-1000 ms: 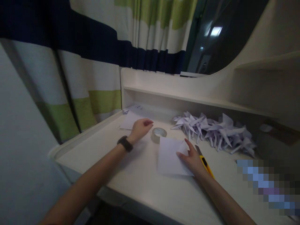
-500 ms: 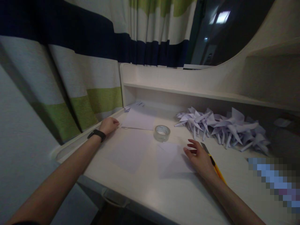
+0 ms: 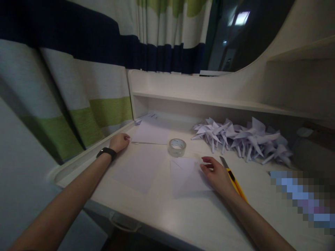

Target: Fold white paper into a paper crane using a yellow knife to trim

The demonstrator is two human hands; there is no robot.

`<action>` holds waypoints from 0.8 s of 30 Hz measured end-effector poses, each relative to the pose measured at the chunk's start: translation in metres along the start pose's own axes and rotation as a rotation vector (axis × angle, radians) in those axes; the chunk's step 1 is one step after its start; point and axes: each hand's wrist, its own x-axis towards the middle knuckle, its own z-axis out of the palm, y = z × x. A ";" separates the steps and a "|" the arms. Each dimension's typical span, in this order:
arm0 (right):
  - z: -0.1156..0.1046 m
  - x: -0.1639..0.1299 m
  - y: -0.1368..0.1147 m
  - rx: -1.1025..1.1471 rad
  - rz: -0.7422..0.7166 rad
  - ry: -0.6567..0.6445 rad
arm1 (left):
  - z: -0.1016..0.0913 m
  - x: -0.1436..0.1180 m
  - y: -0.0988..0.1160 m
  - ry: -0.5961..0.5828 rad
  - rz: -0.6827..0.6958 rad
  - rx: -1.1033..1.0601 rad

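My left hand (image 3: 119, 142) rests at the desk's left edge, its fingers curled together beside the corner of a stack of white paper (image 3: 151, 131). A small pale bit shows at its fingertips, too small to name. My right hand (image 3: 216, 173) hovers over the right side of a white paper square (image 3: 184, 174) with creases near its top; thumb and fingers stand apart. Just right of that hand lies a yellow utility knife (image 3: 232, 177), blade pointing away. Above the square sits a roll of clear tape (image 3: 177, 147). Another white sheet (image 3: 140, 169) lies flat between my hands.
Several white paper pinwheels (image 3: 243, 137) are heaped at the back right, under the shelf (image 3: 209, 101). Rolled paper sticks (image 3: 146, 118) lie behind the stack. A blurred blue object (image 3: 300, 195) is at the right. Curtains (image 3: 104, 111) hang along the left.
The view has swung slightly right, so everything sits a little further left. My right hand's fingertips have moved slightly left over the paper square. My left hand stays near the stack's corner.
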 end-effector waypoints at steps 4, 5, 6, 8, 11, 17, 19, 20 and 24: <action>-0.001 0.002 0.003 -0.007 -0.005 0.023 | -0.007 -0.003 0.001 0.099 -0.079 -0.046; -0.002 0.002 0.004 -0.003 -0.006 0.039 | -0.009 -0.003 0.001 0.129 -0.097 -0.062; -0.003 0.002 0.004 0.003 -0.004 0.056 | -0.011 -0.002 0.000 0.151 -0.110 -0.075; -0.004 0.002 0.003 0.001 0.005 0.089 | -0.016 0.000 -0.002 0.191 -0.118 -0.108; -0.005 0.003 0.002 -0.007 0.012 0.112 | -0.020 0.002 -0.005 0.183 -0.126 -0.149; -0.009 0.007 0.001 0.137 0.027 0.205 | -0.031 -0.010 0.005 0.160 -0.129 -0.213; -0.011 0.007 -0.002 0.215 0.009 0.203 | -0.037 -0.023 0.024 0.139 -0.067 -0.287; -0.012 0.006 -0.005 0.266 -0.011 0.178 | -0.040 -0.031 0.038 0.116 -0.030 -0.341; -0.012 -0.001 -0.020 0.465 -0.159 -0.053 | -0.040 -0.077 0.111 -0.078 0.233 -0.622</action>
